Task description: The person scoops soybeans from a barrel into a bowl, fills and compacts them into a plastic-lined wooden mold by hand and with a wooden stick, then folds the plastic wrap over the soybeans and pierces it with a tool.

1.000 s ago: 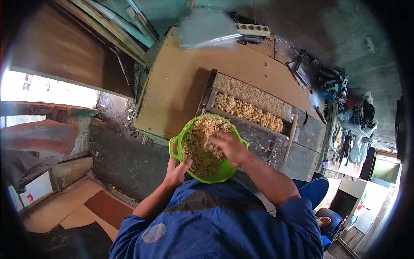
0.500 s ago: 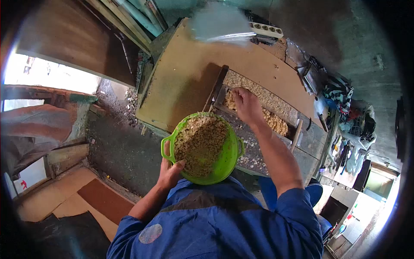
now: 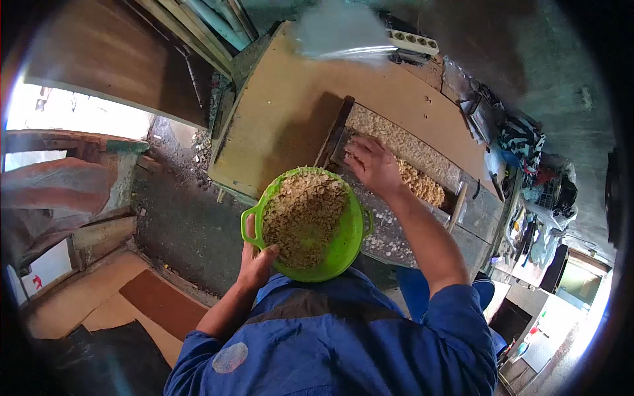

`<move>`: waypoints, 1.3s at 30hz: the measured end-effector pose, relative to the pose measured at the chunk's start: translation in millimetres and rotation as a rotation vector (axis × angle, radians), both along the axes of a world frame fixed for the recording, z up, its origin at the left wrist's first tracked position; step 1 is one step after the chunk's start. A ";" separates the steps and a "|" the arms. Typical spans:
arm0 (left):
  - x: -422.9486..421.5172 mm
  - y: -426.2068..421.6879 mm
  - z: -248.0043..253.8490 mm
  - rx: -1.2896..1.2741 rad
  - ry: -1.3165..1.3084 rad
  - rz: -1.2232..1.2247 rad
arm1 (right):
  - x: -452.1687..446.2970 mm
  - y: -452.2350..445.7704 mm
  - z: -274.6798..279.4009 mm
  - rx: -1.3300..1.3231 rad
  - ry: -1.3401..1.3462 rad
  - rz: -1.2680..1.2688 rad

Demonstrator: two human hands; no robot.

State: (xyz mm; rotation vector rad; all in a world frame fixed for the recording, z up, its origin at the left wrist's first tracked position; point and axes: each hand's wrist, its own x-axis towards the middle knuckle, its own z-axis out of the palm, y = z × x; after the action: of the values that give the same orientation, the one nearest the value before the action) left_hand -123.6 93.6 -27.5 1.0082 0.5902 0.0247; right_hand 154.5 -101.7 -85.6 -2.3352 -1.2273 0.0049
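Observation:
My left hand grips the left handle side of a green bowl, its thumb over the rim. Light-coloured flakes fill much of the bowl, with bare green showing at its lower right. Over the left end of a long wooden frame, my right hand is held with its fingers apart. Clumped flakes lie in the frame's trough to the right of that hand. A flatter strip of pale flakes runs along behind the trough.
The frame rests on a worktable. A wooden stick lies by the frame's right end. At the back are a power strip and a clear plastic sheet. Bags and tools crowd the right side. Loose flakes are scattered on the table's near part.
My right hand has moved from the bowl to the frame, and its fingers have spread. The bowl, held in my left hand, has shifted slightly left.

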 end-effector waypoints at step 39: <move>7.1 -14.2 6.0 -0.032 0.080 -0.029 | -7.5 -64.7 19.8 0.009 0.069 -0.213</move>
State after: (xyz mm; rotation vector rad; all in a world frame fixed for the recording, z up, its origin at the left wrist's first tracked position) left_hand -116.5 79.4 -21.5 0.9901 0.6477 -0.0505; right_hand 147.0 -166.4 -65.8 -2.4252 -0.9389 0.0077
